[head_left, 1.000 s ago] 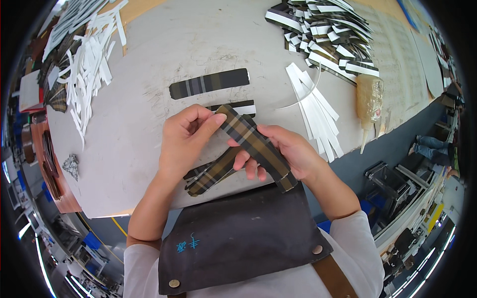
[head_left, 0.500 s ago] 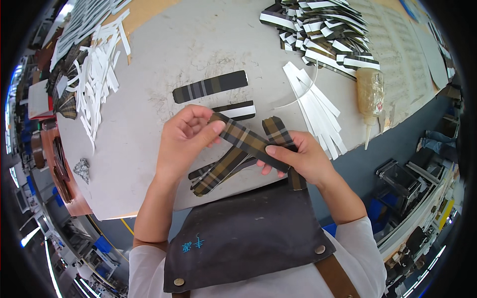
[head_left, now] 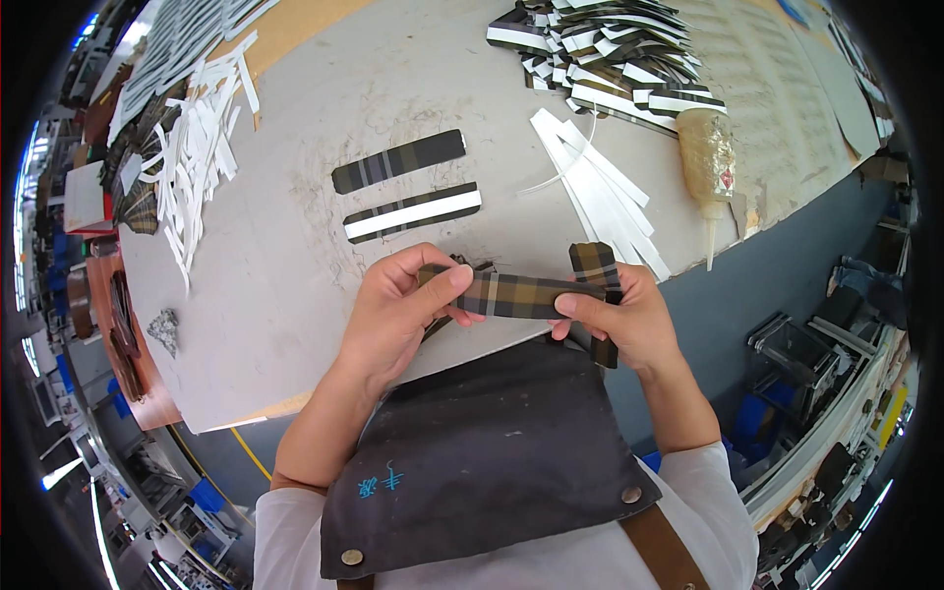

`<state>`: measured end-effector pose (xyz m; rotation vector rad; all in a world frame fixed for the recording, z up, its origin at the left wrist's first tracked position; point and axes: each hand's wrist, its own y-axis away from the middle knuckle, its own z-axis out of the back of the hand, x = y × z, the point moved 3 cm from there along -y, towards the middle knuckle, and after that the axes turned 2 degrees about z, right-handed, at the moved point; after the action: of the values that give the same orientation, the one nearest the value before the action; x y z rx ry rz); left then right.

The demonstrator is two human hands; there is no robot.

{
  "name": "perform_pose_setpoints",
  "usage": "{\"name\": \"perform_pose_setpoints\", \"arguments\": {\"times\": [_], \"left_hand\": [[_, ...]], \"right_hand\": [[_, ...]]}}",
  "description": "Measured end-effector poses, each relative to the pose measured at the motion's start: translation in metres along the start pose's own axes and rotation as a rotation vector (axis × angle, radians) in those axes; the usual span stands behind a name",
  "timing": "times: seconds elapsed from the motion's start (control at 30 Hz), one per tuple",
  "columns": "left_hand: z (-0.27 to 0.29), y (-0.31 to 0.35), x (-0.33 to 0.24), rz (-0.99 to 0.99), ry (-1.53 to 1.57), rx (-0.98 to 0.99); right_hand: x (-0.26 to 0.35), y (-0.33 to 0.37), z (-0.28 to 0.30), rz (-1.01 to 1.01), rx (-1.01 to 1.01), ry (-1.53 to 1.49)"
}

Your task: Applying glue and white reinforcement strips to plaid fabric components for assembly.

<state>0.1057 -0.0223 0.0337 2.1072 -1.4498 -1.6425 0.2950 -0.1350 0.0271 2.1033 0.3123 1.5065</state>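
Observation:
A plaid fabric strip (head_left: 526,295) in brown, black and white stretches nearly level between my hands over the table's near edge. My left hand (head_left: 408,305) pinches its left end between thumb and fingers. The thumb of my right hand (head_left: 629,320) presses on the other end. A second plaid strip (head_left: 592,262) stands crosswise in my right hand, behind the first. Further plaid strips lie on the table behind my left hand, mostly hidden. Beyond the hands rest a dark plaid strip (head_left: 398,161) and another plaid strip with a white band (head_left: 413,212) along it.
Loose white strips (head_left: 600,202) fan out at right of centre on the grey table (head_left: 256,295). Behind them is a heap of plaid-and-white strips (head_left: 610,54). A glue bottle (head_left: 706,157) lies by the right edge. White scraps (head_left: 192,157) pile up at left.
Both hands have come nearer the table's front edge, with the left hand also shifting right. The held strip has turned from slanted to nearly level. The white-banded strip is now uncovered.

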Motion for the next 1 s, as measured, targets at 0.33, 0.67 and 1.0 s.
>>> {"name": "perform_pose_setpoints", "arguments": {"times": [0.33,0.67,1.0], "left_hand": [[-0.022,0.014,0.003,-0.180,-0.202,-0.025],[-0.021,0.004,-0.005,-0.295,-0.560,0.028],[-0.019,-0.002,-0.011,-0.248,-0.762,0.074]], "right_hand": [[-0.004,0.017,0.001,0.180,-0.112,-0.078],[-0.007,0.015,0.014,0.355,-0.215,0.126],[-0.003,0.015,0.015,0.295,-0.217,0.242]]}}
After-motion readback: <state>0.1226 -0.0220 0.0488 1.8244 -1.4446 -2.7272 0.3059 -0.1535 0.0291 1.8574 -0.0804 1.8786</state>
